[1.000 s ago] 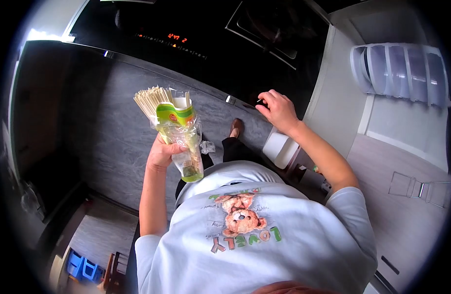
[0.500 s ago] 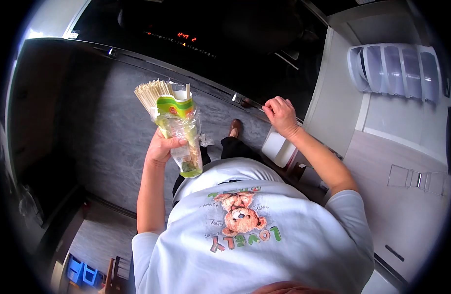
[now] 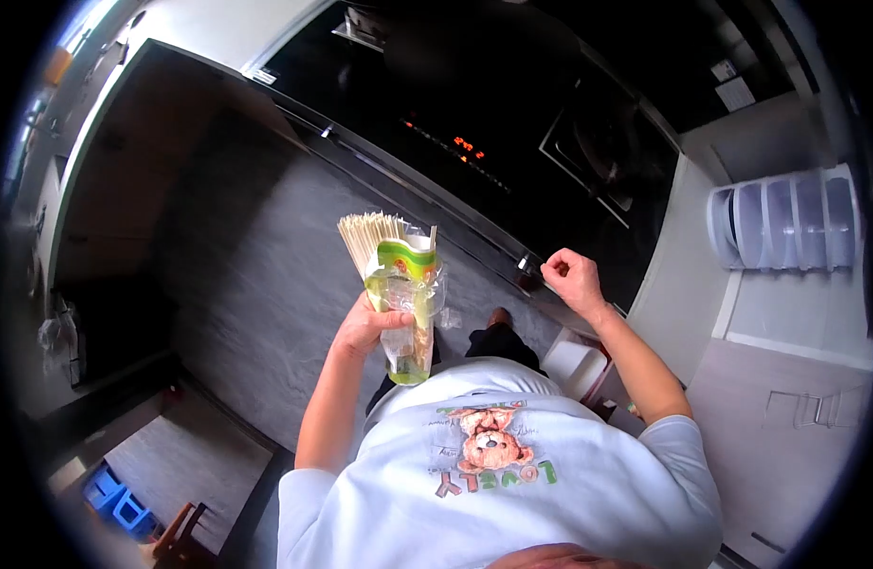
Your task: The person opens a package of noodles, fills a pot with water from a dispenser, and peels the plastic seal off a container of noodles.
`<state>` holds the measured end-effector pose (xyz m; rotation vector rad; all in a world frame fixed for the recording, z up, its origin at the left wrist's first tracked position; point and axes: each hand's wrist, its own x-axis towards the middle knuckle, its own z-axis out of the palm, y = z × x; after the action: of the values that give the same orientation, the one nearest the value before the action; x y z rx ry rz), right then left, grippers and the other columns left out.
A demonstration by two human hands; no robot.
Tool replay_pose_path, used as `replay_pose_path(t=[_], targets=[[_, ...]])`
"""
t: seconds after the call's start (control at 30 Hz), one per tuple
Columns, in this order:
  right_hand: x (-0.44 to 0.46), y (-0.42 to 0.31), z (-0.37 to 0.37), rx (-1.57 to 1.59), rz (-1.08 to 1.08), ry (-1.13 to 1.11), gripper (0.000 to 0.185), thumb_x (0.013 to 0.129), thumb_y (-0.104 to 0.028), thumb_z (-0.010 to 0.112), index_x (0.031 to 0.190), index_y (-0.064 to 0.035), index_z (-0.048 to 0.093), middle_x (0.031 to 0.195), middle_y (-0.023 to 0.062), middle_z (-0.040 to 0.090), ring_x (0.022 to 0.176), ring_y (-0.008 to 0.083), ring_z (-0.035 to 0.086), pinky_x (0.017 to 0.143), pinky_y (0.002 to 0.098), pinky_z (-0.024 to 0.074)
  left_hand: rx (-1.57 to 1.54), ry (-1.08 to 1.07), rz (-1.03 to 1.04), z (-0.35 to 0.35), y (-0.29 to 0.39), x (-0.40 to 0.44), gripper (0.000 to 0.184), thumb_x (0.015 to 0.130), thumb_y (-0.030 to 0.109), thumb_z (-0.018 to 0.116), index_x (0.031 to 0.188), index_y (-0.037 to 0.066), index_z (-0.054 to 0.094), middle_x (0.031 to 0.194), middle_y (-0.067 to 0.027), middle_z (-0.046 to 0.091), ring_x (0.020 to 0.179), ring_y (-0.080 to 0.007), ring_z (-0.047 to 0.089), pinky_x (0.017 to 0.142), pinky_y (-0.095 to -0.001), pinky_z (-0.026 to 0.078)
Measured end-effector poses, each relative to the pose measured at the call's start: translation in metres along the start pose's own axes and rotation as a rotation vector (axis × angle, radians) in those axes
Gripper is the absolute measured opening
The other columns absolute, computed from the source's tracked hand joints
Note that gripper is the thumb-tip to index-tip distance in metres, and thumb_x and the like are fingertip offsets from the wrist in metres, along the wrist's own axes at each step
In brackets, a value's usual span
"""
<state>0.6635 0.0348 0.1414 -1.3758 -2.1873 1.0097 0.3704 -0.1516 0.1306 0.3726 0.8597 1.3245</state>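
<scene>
My left hand [image 3: 368, 327] is wrapped round a clear and green plastic packet of dried noodles [image 3: 404, 308]. Its top is open, and a fan of thin pale strands sticks out there. I hold it tilted in front of my waist, over the floor. My right hand [image 3: 577, 284] is raised on the other side, fingers curled and thumb pressed in, close to the handle bracket [image 3: 525, 267] of the black appliance. Whatever the fingertips may hold is too small or hidden to make out.
A black glass appliance [image 3: 512, 133] with red lit digits spans the far side. Beside my right forearm is a white bin [image 3: 573, 368]. A rack of translucent covers [image 3: 782, 223] hangs on the right wall. Blue baskets [image 3: 119, 498] lie at lower left.
The view has turned, so the scene sits lower and tilted. My right hand now appears closer to the handle bracket. My left hand keeps its hold on the packet.
</scene>
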Motion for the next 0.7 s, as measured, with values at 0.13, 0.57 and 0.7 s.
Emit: replay_pose_path(t=[0.13,0.57,0.7], targets=[[0.022,-0.010,0.012,0.216,-0.031,-0.089,0.011,0.078,-0.011,0.068,0.072,-0.0032,0.062,0.060,0.0006,0.060,0.055,0.0056,0.054,0.053,0.0222,0.0445,-0.018,0.068,-0.001,0.007,-0.001,-0.008,0.055,0.059,0.005,0.080,0.111,0.004,0.059,0.098,-0.0057,0.065,0.088,-0.0178,0.063,0.082,-0.0322,0.050],[0.121,-0.240,0.082,0.735,-0.259,-0.506,0.008,0.085,-0.010,0.064,0.083,-0.0023,0.063,0.070,0.0015,0.062,0.062,0.0046,0.056,0.057,0.0177,0.0455,0.046,0.262,0.055,-0.042,0.045,-0.043,0.044,0.063,0.004,0.077,0.105,0.003,0.062,0.095,-0.0050,0.065,0.087,-0.0164,0.061,0.084,-0.0316,0.047],[0.143,-0.288,0.128,0.782,-0.371,-0.655,0.007,0.084,-0.009,0.066,0.083,-0.0031,0.065,0.072,0.0001,0.063,0.065,0.0038,0.057,0.060,0.0173,0.0466,0.081,0.309,0.090,-0.054,0.071,-0.042,0.044,0.064,0.004,0.076,0.105,0.003,0.063,0.097,-0.0046,0.066,0.089,-0.0156,0.061,0.086,-0.0304,0.046]])
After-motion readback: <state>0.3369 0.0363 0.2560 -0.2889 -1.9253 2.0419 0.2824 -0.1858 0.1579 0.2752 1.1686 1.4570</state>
